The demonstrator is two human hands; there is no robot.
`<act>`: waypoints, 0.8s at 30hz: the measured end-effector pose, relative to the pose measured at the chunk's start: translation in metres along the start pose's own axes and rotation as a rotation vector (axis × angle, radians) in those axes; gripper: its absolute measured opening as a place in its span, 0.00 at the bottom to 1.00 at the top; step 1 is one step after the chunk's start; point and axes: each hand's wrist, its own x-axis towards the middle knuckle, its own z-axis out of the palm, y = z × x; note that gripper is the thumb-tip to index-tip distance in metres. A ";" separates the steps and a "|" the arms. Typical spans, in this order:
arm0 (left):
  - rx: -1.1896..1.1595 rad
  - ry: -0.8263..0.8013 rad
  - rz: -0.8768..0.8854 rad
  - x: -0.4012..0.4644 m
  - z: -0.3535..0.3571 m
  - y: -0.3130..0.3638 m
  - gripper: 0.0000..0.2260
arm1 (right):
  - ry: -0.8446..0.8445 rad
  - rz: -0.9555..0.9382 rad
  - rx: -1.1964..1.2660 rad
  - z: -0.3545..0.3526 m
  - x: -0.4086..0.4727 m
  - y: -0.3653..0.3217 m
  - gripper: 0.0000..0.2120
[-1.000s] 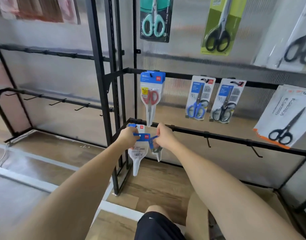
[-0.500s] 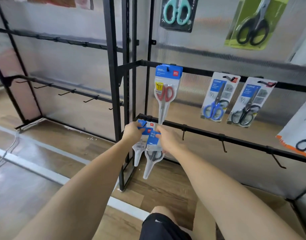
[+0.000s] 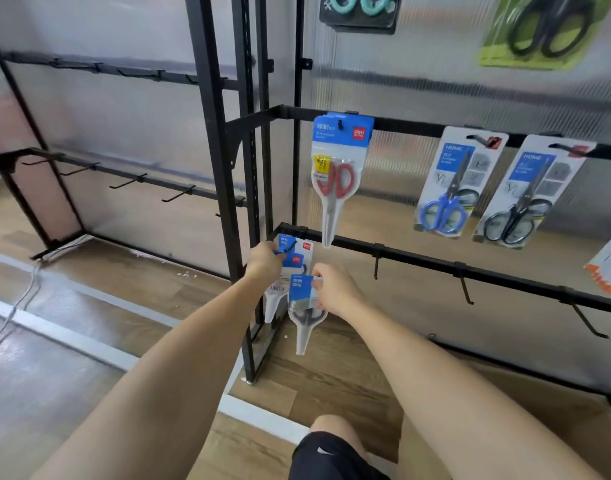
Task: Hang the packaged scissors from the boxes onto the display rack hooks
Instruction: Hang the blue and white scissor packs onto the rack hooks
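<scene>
Now right hand (image 3: 335,292) pinches grey-handled scissors pack (image 3: 304,306), drawn down and clear of hook since a second ago. Left hand (image 3: 264,266) grips hung packs (image 3: 290,252) just above-left, steadying them. Threading comes next, likely.

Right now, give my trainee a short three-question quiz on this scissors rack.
1. True or false: the right hand grips a blue-topped scissors pack.
2. What colour are the handles of the scissors pack hanging from the middle rail, just above both hands? A) teal B) red C) yellow
3. Fill in: the left hand holds the top of another pack at the ______ end of the lower rail.

Key: 1 true; 2 B; 3 left.
</scene>
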 end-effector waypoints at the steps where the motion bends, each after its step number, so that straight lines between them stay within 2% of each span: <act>1: -0.023 -0.003 0.010 0.001 0.001 -0.001 0.07 | -0.003 -0.001 0.012 0.001 0.001 0.000 0.06; 4: -0.073 -0.044 0.030 -0.001 0.003 0.002 0.10 | -0.006 -0.019 0.033 0.001 0.001 -0.001 0.08; 8: 0.034 -0.101 0.047 0.001 -0.001 0.004 0.10 | 0.005 -0.033 0.067 0.000 -0.001 -0.001 0.10; 18: 0.180 -0.087 0.054 0.011 -0.007 0.009 0.09 | 0.016 0.006 0.077 -0.004 -0.006 0.006 0.08; 20: 0.193 -0.088 0.063 0.013 -0.003 0.011 0.07 | 0.013 -0.006 0.055 -0.005 -0.008 0.009 0.06; 24: 0.140 -0.005 0.097 0.012 -0.004 0.016 0.05 | 0.065 -0.055 -0.073 -0.004 -0.011 0.012 0.08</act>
